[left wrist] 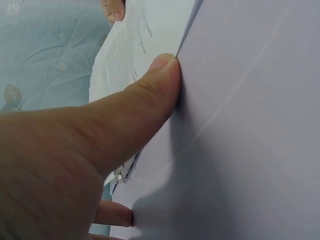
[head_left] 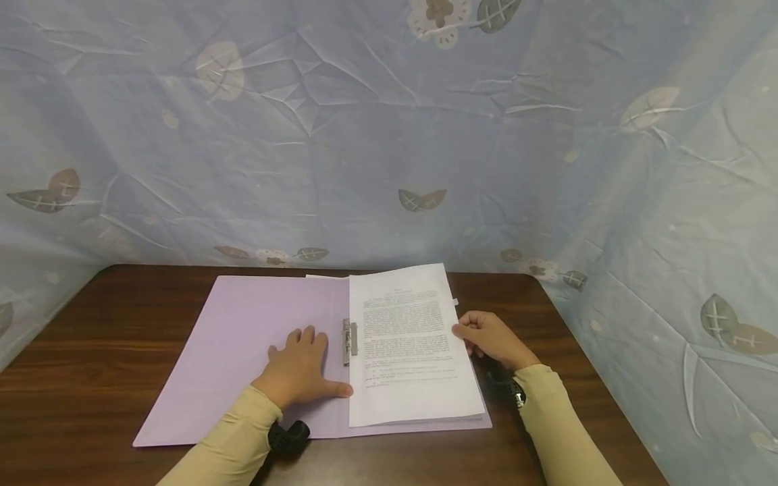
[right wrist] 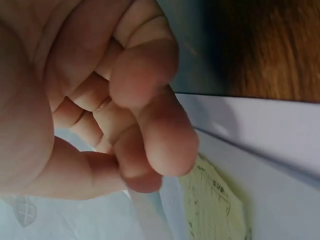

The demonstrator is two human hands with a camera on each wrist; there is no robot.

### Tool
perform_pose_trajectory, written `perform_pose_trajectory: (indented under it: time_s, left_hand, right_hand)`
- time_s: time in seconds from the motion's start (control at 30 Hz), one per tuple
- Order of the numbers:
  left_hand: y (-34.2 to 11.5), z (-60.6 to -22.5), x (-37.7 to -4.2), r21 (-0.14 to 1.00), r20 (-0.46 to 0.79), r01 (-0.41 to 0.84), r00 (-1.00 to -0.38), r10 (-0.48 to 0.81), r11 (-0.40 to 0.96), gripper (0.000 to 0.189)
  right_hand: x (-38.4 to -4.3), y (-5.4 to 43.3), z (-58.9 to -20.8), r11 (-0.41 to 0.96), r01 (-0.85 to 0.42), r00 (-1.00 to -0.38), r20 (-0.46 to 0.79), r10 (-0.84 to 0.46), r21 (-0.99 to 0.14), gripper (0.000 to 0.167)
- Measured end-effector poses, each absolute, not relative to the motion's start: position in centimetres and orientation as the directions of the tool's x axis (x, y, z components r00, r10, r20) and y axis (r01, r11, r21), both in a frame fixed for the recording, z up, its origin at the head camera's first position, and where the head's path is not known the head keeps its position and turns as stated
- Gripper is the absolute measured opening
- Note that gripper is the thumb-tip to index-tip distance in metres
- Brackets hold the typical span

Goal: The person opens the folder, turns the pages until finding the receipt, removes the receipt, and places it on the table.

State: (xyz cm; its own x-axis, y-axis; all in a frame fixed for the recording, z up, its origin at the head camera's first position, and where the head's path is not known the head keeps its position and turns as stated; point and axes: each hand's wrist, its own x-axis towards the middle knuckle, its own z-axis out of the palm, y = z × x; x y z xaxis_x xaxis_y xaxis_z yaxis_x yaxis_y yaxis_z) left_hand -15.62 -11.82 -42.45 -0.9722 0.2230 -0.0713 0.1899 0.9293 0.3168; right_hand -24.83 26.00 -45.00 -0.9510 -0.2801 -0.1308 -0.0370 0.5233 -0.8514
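Observation:
A lilac folder (head_left: 243, 351) lies spread wide on the table, with a metal clip (head_left: 347, 342) near its fold. Printed paper sheets (head_left: 413, 405) cover its right side. My left hand (head_left: 298, 368) rests on the folder left of the clip, fingers spread, and its thumb touches the left edge of the sheets. At their right edge, my right hand (head_left: 495, 337) pinches the paper between thumb and fingers; how many sheets it holds I cannot tell. In the right wrist view, a yellow note with handwriting (right wrist: 212, 205) shows below the fingertips, against white paper.
The dark wooden table (head_left: 73, 351) extends to both sides of the folder. A pale blue patterned cloth (head_left: 365, 155) hangs behind it and along the right side. A small white tab (head_left: 455, 302) sticks out at the sheets' right edge.

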Motion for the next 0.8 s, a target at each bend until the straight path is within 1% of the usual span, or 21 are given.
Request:
perform_pose_trajectory:
  time_s: [0.4,0.63,0.8]
  left_hand:
    - [-11.8,-42.4,-15.6,0.322,-0.073,0.192,-0.971,0.227,0.927,0.118]
    - [-11.9,-42.4,-15.6,0.327,-0.075,0.194,-0.97,0.23,0.925,0.119]
    - [-12.0,-42.5,-15.6,0.335,-0.063,0.202,-0.97,0.236,0.92,0.116]
  right_hand:
    - [-24.2,25.9,-43.9,0.523,-0.044,-0.904,-0.189,-0.384,-0.851,0.02]
    - [-24.1,26.0,-43.5,0.534,-0.029,-0.922,-0.183,-0.34,-0.845,0.019]
    - [-24.0,26.2,-43.2,0.542,-0.027,-0.931,-0.176,-0.319,-0.84,0.018]
